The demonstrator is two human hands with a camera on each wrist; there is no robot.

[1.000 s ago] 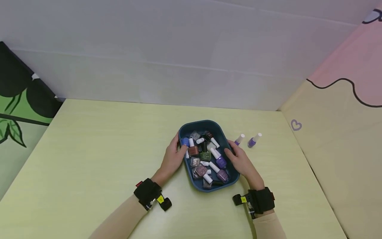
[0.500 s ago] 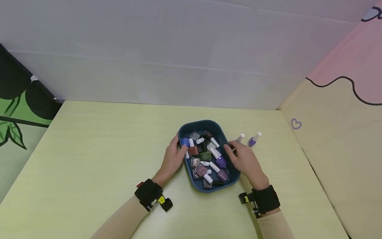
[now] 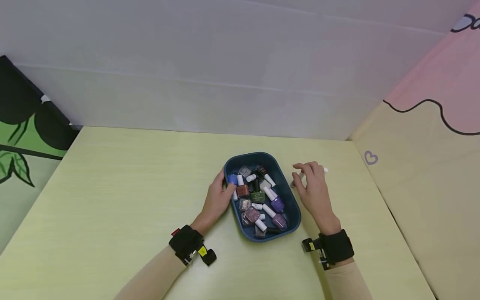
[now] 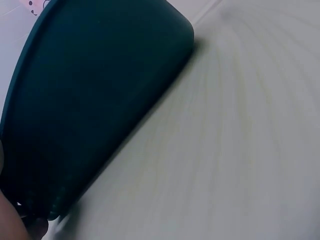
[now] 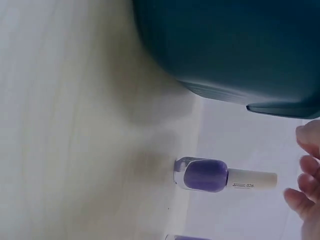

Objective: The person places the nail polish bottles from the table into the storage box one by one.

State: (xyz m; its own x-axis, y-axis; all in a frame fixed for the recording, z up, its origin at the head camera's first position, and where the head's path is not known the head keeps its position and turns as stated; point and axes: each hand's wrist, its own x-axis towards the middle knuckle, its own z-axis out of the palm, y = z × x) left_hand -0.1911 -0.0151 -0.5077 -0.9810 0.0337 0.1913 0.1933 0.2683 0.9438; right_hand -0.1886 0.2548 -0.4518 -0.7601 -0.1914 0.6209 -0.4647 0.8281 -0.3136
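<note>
My left hand (image 3: 217, 198) grips the left wall of a dark blue plastic basket (image 3: 293, 221), with the thumb over its rim. Several nail polish bottles lie jumbled in it, among them a green bottle (image 3: 258, 196) and a purple bottle (image 3: 277, 204). To the right of the basket, my right hand (image 3: 314, 193) hovers with bent fingers around a standing nail polish bottle. In the right wrist view this purple bottle (image 5: 206, 175) has a white cap (image 5: 252, 179), and the fingertips (image 5: 295, 200) are apart from it. My left fingers are mostly hidden.
Behind my right hand a second nail polish bottle shows only its white cap (image 3: 325, 170). The pale yellow table (image 3: 142, 187) meets a grey-white panel (image 3: 210, 104) at the back and a cream panel (image 3: 416, 179) on the right.
My right hand has left the basket's right rim and moved right to the nearer standing bottle. My left hand has kept its grip, and the basket has stayed in place.
</note>
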